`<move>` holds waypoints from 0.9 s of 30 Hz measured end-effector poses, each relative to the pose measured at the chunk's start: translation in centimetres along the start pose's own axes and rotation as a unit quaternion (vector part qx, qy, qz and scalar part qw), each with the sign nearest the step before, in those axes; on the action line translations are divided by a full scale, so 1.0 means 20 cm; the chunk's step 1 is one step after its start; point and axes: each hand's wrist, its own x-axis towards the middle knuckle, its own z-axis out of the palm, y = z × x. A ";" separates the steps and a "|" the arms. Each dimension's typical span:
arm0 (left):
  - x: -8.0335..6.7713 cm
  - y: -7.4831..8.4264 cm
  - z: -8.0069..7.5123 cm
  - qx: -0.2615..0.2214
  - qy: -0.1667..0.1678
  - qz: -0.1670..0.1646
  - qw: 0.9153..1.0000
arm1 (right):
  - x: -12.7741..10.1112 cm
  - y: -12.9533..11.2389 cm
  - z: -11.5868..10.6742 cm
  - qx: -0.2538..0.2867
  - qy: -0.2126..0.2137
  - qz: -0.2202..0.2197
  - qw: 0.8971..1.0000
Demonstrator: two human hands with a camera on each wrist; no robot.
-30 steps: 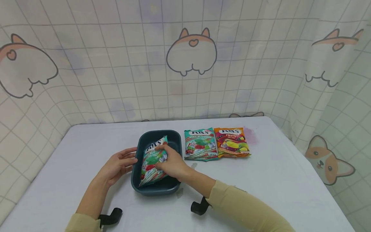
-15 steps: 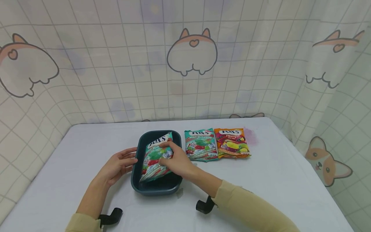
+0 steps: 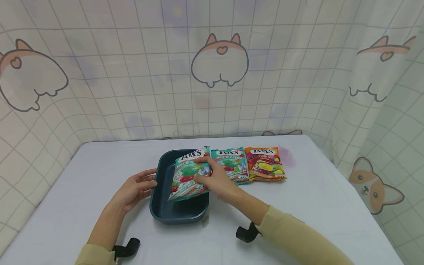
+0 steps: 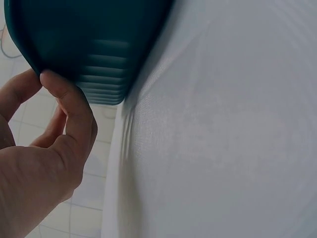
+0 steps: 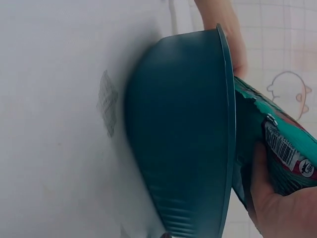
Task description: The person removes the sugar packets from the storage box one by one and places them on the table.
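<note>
- Looking down from the head view: the right hand [image 3: 216,180] grips a mint candy bag [image 3: 190,175], fingers curled over its face, and holds it tilted above the right part of a dark teal tub [image 3: 162,209]. The bag's low edge hangs over the tub; its top edge leans toward the second mint bag [image 3: 232,165], which lies flat on the worktop [image 3: 314,206] just right of the tub. A fruits bag [image 3: 266,163] lies just beside that one, farther right.
- Same view: the left hand [image 3: 135,189] rests with nearly straight fingers against the tub's left wall and encloses nothing.
- Left wrist view: fingertips [image 4: 54,82] of the left hand touch the ribbed outer wall of the tub [image 4: 94,44], relaxed rather than clamped.
- Right wrist view: the bag [image 5: 277,148] sits pinched in the right hand [image 5: 277,203] beside the tub's rim [image 5: 229,124].
- Risk, as a judgement: the grip is on the bag's slick face, so the bag may slip and fall back into the tub, or its top edge may land on the neighbouring mint bag and shove it. The left hand only leans on the tub, which may slide if the bag catches the rim.
</note>
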 end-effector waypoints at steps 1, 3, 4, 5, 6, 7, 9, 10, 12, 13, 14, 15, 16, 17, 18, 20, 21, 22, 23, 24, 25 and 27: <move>0.00 0.00 0.00 0.000 0.000 0.000 1.000 | 0.00 0.00 -0.01 0.000 0.003 0.003 1.000; 0.00 0.00 0.00 -0.001 0.001 -0.001 1.000 | 0.00 0.00 -0.03 0.004 0.007 0.007 1.000; 0.00 0.00 0.00 -0.001 0.000 0.000 1.000 | 0.00 0.00 -0.05 0.009 0.008 0.009 1.000; 0.00 0.00 0.00 0.000 0.000 0.001 1.000 | 0.00 0.00 -0.06 0.018 0.008 0.011 1.000; 0.00 0.00 0.00 0.001 -0.001 0.002 1.000 | -0.01 0.00 -0.07 0.024 0.010 0.012 1.000; -0.01 0.00 0.00 0.000 -0.002 0.003 1.000 | -0.01 0.00 -0.08 0.030 0.012 0.013 0.999; -0.01 0.00 0.00 -0.001 -0.003 0.004 1.000 | -0.01 0.00 -0.10 0.049 0.012 0.012 0.999; -0.01 0.00 0.00 -0.001 -0.003 0.004 1.000 | -0.01 0.00 -0.11 0.058 0.012 0.014 0.998; -0.01 0.00 0.00 -0.002 -0.004 0.005 1.000 | -0.02 0.01 -0.13 0.065 0.017 0.018 0.998; -0.01 0.00 0.00 -0.002 -0.004 0.005 1.000 | -0.02 0.01 -0.15 0.069 0.017 0.019 0.997; -0.01 0.00 0.00 -0.001 -0.004 0.005 1.000 | -0.02 0.01 -0.16 0.073 0.017 0.019 0.997; -0.01 0.00 0.00 0.000 -0.004 0.005 1.000 | -0.02 0.01 -0.17 0.075 0.019 0.020 0.997; -0.01 0.00 0.00 0.000 -0.004 0.005 1.000 | -0.02 0.01 -0.18 0.080 0.020 0.021 0.996; -0.01 0.00 -0.01 0.000 -0.004 0.005 1.000 | -0.02 0.02 -0.20 0.084 0.020 0.018 0.996; -0.01 0.00 -0.01 0.001 -0.004 0.005 1.000 | -0.02 0.02 -0.21 0.088 0.019 0.017 0.996; 0.00 0.00 -0.01 0.004 -0.004 0.006 1.000 | -0.02 0.02 -0.23 0.097 0.017 0.016 0.995; 0.00 0.00 -0.01 0.004 -0.004 0.006 1.000 | -0.02 0.02 -0.25 0.099 0.019 0.017 0.995; 0.00 0.00 -0.01 0.004 -0.005 0.007 1.000 | -0.02 0.01 -0.26 0.102 0.021 0.017 0.994; 0.00 0.00 -0.01 0.004 -0.005 0.008 1.000 | -0.03 0.01 -0.27 0.103 0.022 0.016 0.994; 0.00 0.00 -0.01 0.004 -0.004 0.008 1.000 | -0.03 0.01 -0.28 0.104 0.023 0.017 0.994; 0.00 0.00 -0.01 0.005 -0.006 0.009 1.000 | -0.03 0.00 -0.29 0.105 0.023 0.016 0.994; 0.00 0.00 -0.01 0.004 -0.005 0.009 1.000 | -0.03 0.00 -0.32 0.105 0.025 0.014 0.994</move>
